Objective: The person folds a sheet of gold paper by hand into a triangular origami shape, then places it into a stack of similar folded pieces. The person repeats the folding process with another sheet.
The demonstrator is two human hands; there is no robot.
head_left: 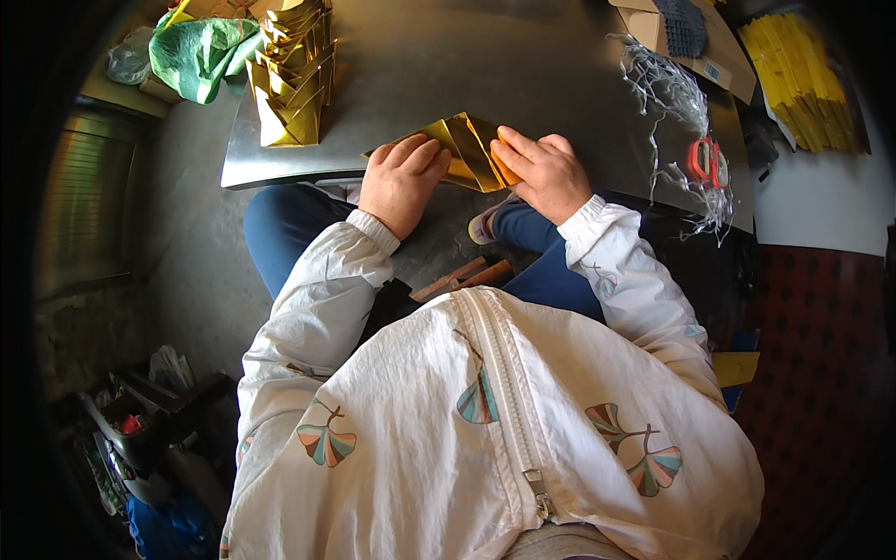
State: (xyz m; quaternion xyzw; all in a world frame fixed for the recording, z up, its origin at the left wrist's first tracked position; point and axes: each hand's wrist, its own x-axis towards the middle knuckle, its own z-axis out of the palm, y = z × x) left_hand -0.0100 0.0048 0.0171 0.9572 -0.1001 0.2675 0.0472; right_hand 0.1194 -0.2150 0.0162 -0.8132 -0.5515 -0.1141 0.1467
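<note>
Between my two hands is a folded piece of gold foil paper (464, 154), held at the near edge of the metal table. My left hand (403, 182) grips its left end, fingers bent over the top. On the other side my right hand (544, 170) pinches the right end, thumb and fingers closed on the paper. The paper's middle is creased and stands up in a ridge. The undersides of both hands are hidden. To the left on the table stands a stack of folded gold paper pieces (291, 89), nested in one another.
Red-handled scissors (707, 163) lie on white plastic strings (667, 93) at the table's right. Behind them is a cardboard box (644, 23). Yellow paper bundles (805, 84) rest at the far right. A green bag (201, 58) sits beyond the table's left corner. The metal table (467, 65) spreads ahead.
</note>
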